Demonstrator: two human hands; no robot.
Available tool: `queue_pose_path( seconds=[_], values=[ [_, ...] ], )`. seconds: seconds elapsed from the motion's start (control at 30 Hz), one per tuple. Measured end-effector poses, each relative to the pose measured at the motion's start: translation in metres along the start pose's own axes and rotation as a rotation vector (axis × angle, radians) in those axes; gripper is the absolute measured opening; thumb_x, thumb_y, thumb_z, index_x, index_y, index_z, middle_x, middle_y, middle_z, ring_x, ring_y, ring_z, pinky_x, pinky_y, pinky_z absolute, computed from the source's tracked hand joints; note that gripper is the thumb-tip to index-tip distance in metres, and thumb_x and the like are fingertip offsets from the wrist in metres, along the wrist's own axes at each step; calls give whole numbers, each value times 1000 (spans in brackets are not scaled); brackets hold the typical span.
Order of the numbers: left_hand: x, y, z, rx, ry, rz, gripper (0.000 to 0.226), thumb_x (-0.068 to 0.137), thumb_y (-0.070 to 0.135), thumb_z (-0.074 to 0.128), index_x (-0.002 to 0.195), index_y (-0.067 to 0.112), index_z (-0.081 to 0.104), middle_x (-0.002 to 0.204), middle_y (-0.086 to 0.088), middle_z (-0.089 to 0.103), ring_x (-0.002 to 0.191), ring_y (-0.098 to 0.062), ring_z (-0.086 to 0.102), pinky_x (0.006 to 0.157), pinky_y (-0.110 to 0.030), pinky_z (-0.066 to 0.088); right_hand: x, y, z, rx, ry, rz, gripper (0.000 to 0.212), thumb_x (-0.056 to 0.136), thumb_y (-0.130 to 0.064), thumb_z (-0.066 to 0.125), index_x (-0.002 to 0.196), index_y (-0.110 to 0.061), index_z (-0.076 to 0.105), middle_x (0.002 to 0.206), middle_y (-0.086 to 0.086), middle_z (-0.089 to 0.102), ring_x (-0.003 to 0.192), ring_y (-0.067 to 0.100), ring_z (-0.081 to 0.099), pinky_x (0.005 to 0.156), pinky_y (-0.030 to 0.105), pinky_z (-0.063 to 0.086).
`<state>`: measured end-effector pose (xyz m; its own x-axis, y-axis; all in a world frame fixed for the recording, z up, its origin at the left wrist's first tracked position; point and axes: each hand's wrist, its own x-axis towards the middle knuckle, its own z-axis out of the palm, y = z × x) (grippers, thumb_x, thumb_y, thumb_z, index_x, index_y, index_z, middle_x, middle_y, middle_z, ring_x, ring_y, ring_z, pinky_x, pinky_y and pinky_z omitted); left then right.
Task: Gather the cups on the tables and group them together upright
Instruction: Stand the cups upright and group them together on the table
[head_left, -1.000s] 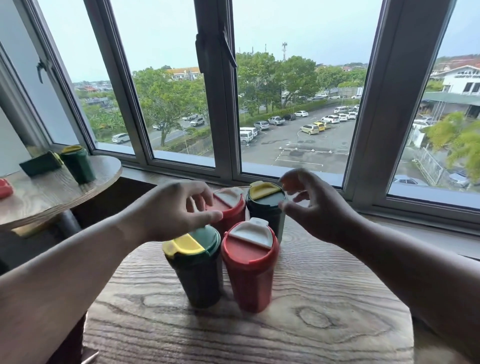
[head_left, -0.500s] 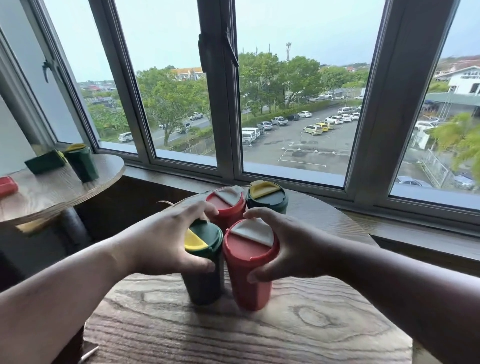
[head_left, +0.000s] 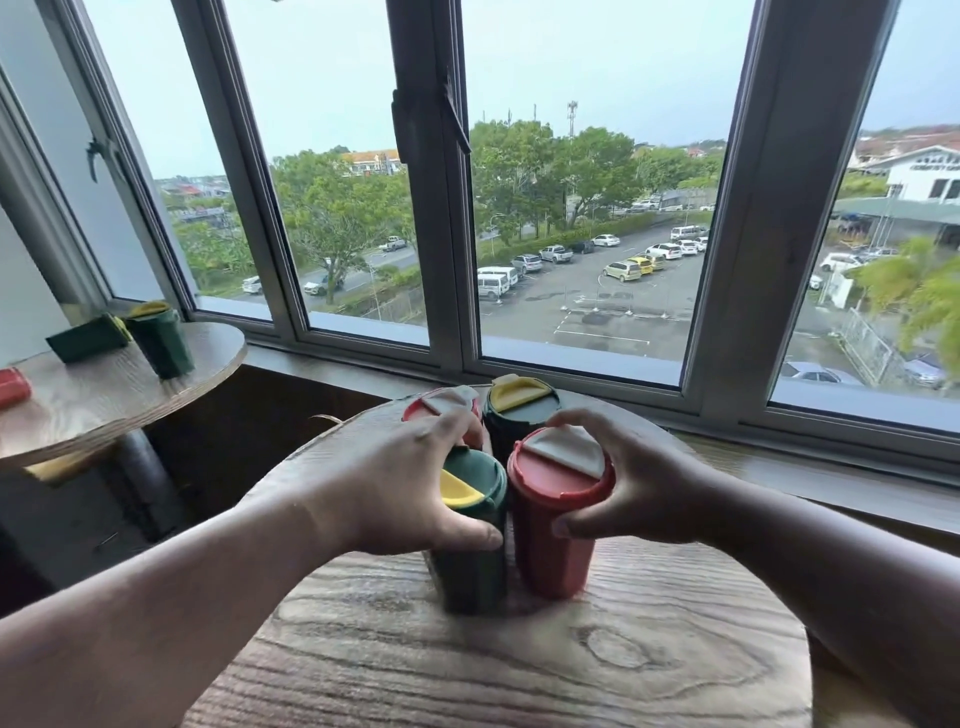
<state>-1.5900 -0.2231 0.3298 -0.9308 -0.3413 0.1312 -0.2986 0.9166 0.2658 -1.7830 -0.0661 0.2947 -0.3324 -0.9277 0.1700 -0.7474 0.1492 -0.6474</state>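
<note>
While four lidded plastic cups stand upright in a tight cluster on the round wood-grain table (head_left: 519, 670), each of the two nearer ones is gripped by a hand. Curled around the dark green cup with the yellow-flapped lid (head_left: 475, 551), the left hand (head_left: 400, 483) has its thumb across the front wall below the lid and its fingers (head_left: 457, 423) wrapped over the far side of the rim. Just beside it, touching or nearly so, the red cup with the white-flapped lid (head_left: 556, 525) is clasped by the right hand (head_left: 641, 488), thumb pressed to the near side under the lid and fingers bent around the back edge. Behind these stand a second red cup with a white flap (head_left: 441, 402), partly hidden by the left fingers, and a second green cup with a yellow flap (head_left: 519, 410). Well apart to the left, a smaller round wooden table (head_left: 104, 400) carries another upright green cup (head_left: 161, 343), a green cup lying on its side (head_left: 88, 340), and a red item (head_left: 13, 387) cut by the frame edge. Grey-framed windows (head_left: 743, 208) rise behind.
</note>
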Motion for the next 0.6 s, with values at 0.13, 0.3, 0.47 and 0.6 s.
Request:
queue_pose_path(
  seconds=[0.13,0.3,0.47,0.6],
  values=[
    [-1,3,0,35,6,15,71,68,57,84,123,33,47,95,24,45,85,12,43,75,2,32,3,3,0,26,5,2,88,61,-27,91,134,-34,41,116,-15,51,98,-23,43,73,-4,32],
    [-3,1,0,78,45,20,75,64,67,80,125,38,46,113,22,47,102,1,48,78,-6,35,8,8,5,126,-35,28,91,59,-29,92,134,-35,40,119,-12,55,107,1,55,80,1,38],
    [-7,2,-3,154,64,11,82,65,77,72,133,42,43,126,21,54,107,-1,52,80,-14,37,6,11,6,174,-69,42,99,54,-40,90,136,-42,36,129,-9,53,118,8,52,94,14,43],
    [-13,3,-5,259,75,3,90,66,87,59,142,47,35,142,23,48,118,-6,55,87,-25,40,1,9,2,206,-123,23,100,55,-39,81,142,-40,32,134,-8,52,121,7,54,100,17,43]
  ],
)
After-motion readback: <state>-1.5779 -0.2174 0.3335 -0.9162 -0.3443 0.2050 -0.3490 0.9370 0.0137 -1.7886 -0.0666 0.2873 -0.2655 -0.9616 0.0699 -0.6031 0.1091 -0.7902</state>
